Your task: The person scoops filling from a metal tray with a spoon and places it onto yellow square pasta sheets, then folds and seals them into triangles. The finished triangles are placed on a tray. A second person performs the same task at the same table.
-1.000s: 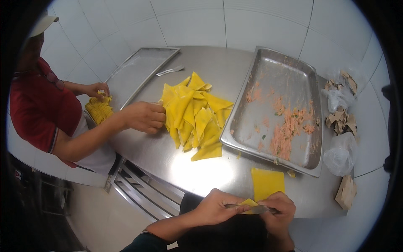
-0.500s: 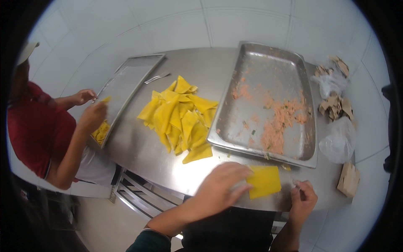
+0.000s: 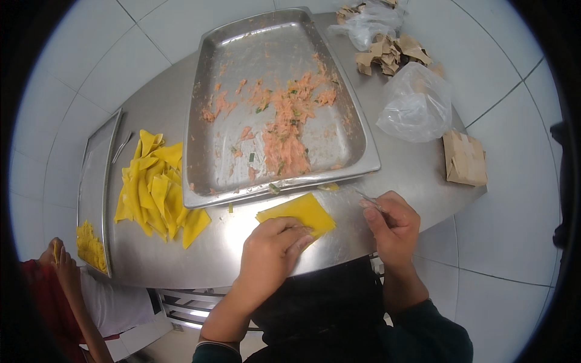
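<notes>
My left hand [image 3: 270, 251] is closed at the near edge of a flat yellow dough sheet [image 3: 305, 212], its fingers curled over the corner. The sheet lies at the table's front, just below a deep metal pan [image 3: 281, 189]. To the right of the sheet, my right hand [image 3: 396, 224] pinches a thin metal utensil [image 3: 368, 198] that points up and left. The utensil's far end is too small and blurred to name its kind. Pink-orange filling [image 3: 287, 142] with green bits is smeared over the pan's floor.
Left of the pan lies a heap of yellow dough sheets [image 3: 151, 187]. Beyond it are a fork [image 3: 123, 147] and a tray [image 3: 112, 181] with yellow pieces. A co-worker's hands [image 3: 60, 260] are at the far left. Plastic bag [image 3: 417, 103], torn brown paper [image 3: 387, 54] and a brown packet [image 3: 465, 158] sit at right.
The view has swung right, shifting the pan and heap leftward. My left hand has come down onto the dough sheet's near edge. The right hand still holds the thin utensil.
</notes>
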A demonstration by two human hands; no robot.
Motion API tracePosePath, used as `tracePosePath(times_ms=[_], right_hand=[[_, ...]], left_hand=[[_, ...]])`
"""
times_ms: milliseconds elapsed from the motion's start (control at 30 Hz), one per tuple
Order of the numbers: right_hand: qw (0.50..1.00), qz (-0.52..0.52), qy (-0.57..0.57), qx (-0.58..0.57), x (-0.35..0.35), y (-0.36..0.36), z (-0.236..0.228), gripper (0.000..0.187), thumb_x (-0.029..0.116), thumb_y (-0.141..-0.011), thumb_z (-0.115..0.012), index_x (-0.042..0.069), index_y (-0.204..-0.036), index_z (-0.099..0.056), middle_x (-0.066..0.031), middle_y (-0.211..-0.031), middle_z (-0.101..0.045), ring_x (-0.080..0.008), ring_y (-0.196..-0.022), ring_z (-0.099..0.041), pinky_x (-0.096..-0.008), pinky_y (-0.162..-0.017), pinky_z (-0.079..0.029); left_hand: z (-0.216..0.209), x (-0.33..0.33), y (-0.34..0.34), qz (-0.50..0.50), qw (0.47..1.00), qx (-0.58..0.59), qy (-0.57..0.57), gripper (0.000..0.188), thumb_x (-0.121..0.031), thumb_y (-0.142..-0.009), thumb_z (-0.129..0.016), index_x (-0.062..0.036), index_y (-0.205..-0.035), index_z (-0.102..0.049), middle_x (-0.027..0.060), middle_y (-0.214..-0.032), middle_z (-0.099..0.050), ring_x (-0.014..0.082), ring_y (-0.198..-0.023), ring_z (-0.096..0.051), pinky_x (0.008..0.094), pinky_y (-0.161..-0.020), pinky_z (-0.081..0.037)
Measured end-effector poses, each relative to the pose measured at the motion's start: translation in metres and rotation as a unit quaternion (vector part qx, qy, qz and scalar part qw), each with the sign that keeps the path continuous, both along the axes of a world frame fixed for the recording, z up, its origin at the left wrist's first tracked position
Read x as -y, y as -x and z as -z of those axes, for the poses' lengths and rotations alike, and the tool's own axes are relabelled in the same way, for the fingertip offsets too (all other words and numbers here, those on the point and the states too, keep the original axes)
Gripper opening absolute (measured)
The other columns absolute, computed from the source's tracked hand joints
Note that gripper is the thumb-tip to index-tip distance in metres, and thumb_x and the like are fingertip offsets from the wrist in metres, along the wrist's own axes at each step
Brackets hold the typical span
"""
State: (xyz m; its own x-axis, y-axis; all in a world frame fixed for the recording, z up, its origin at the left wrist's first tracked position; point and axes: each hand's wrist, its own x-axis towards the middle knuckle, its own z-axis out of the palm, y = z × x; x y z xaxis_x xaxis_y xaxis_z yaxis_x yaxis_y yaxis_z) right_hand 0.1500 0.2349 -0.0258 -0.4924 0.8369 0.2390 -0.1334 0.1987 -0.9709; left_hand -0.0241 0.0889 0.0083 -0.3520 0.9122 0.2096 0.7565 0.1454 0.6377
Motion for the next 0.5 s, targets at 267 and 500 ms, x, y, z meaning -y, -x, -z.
tracePosePath(times_ms=[267,500], right_hand=[[0.998,0.010,-0.063,-0.018,-0.002,0.003,-0.003,0.018,0.006,-0.094,-0.068,-0.003,-0.108,-0.072,-0.0021,-0.078,-0.057,-0.0074,-0.063,-0.047,-0.0220,-0.057,-0.036],[0.973,0.027,-0.195,0.120,-0.013,0.012,-0.045,0.020,0.005,-0.094,-0.065,-0.002,-0.112,-0.071,-0.0046,-0.071,-0.054,-0.0100,-0.061,-0.047,-0.0250,-0.056,-0.037]], left_hand=[[0.006,0.021,0.014,-0.116,0.975,0.175,-0.070,0.011,-0.006,-0.096,-0.061,0.0007,-0.098,-0.069,0.0120,-0.091,-0.072,0.0243,-0.083,-0.070,0.0355,-0.079,-0.055],[0.008,0.073,0.050,-0.166,0.629,0.698,-0.299,0.041,-0.025,-0.107,-0.040,0.0006,-0.138,-0.046,0.0157,-0.136,-0.058,0.0261,-0.125,-0.058,0.0415,-0.107,-0.046]])
